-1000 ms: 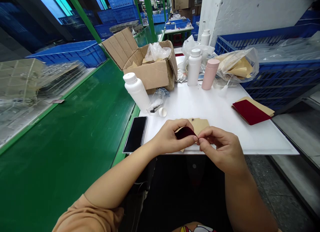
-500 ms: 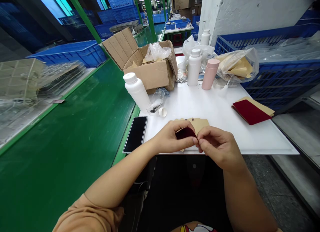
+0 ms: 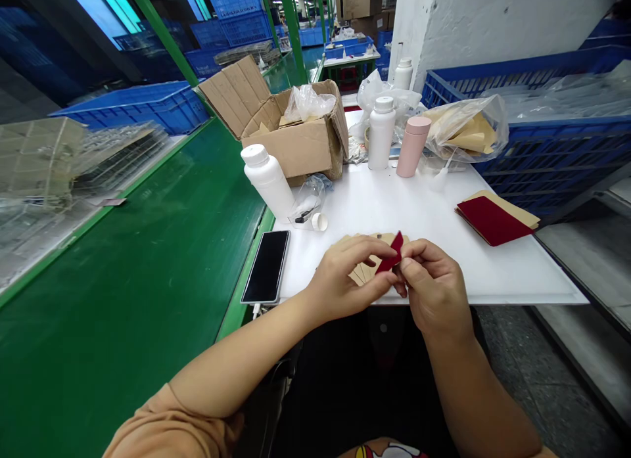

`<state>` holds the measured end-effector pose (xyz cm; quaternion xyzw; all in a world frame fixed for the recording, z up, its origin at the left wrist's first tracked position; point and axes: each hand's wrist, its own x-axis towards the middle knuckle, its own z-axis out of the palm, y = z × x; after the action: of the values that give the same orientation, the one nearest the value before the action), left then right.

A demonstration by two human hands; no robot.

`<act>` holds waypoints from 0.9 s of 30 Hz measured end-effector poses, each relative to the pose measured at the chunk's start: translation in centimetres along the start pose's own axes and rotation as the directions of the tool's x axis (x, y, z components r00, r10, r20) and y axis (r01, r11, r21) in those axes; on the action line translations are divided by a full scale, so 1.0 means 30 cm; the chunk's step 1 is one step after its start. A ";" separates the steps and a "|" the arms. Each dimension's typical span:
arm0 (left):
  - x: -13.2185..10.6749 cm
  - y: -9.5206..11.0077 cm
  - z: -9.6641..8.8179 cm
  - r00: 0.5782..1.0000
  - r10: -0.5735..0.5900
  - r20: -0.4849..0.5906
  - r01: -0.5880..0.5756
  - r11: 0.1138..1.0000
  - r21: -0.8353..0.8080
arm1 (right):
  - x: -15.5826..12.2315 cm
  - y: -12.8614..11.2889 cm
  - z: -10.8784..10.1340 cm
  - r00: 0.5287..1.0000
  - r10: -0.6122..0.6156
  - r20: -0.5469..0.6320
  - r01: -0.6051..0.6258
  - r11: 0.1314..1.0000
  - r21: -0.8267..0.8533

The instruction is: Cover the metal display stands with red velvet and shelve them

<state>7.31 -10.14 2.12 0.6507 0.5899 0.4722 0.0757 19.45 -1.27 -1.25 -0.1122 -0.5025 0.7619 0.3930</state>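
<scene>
Between my hands, over the near edge of the white table [image 3: 513, 274], is a small dark red sheet [image 3: 389, 261], bent and tilted up. My right hand [image 3: 436, 287] pinches its right side between thumb and fingers. My left hand [image 3: 345, 274] holds the sheet's other side with thumb and forefinger tips, a gap between those fingers. Under and behind my left hand, tan sheets [image 3: 362, 274] lie fanned out on the table, partly hidden. To the right lies a stack of tan sheets [image 3: 513, 208] with a red sheet [image 3: 493, 220] on top.
A black-screened phone [image 3: 266, 267] lies left, a cable at its lower end. Beyond are a leaning white bottle [image 3: 269, 182], a clear plastic bag [image 3: 310, 202], an open cardboard box [image 3: 290, 149], another white bottle [image 3: 381, 136] and a pink bottle [image 3: 413, 149]. A green belt [image 3: 148, 280] runs along the left.
The red sheet has turned and now stands up between my fingertips, its brighter face showing. My left fingers have spread apart, and more of the tan sheets shows under them.
</scene>
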 end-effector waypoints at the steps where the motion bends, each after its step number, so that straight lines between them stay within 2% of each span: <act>1: -0.003 0.003 0.004 0.999 0.026 -0.021 -0.025 0.999 0.036 | -0.001 0.004 0.004 0.999 -0.013 -0.031 0.013 1.000 -0.008; 5: -0.019 0.004 0.019 0.983 0.142 -0.120 -0.117 0.973 0.199 | -0.006 0.022 0.021 0.990 -0.087 -0.114 0.081 0.995 -0.056; 11: -0.034 0.005 0.020 0.968 0.219 -0.123 -0.152 0.901 0.406 | -0.005 0.036 0.037 0.987 -0.059 -0.152 0.053 0.998 -0.043; 16: -0.031 0.004 0.026 0.971 0.195 -0.136 -0.142 0.935 0.324 | -0.002 0.041 0.040 0.983 -0.060 -0.171 0.054 0.998 -0.040; 27: -0.021 0.010 0.028 0.985 0.048 -0.164 -0.020 0.986 0.165 | -0.004 0.059 0.041 0.975 -0.099 -0.199 0.080 0.992 -0.101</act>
<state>8.21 -10.38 1.53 0.6229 0.6194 0.4765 -0.0356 17.96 -2.52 -2.20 -0.1848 -0.4986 0.7039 0.4709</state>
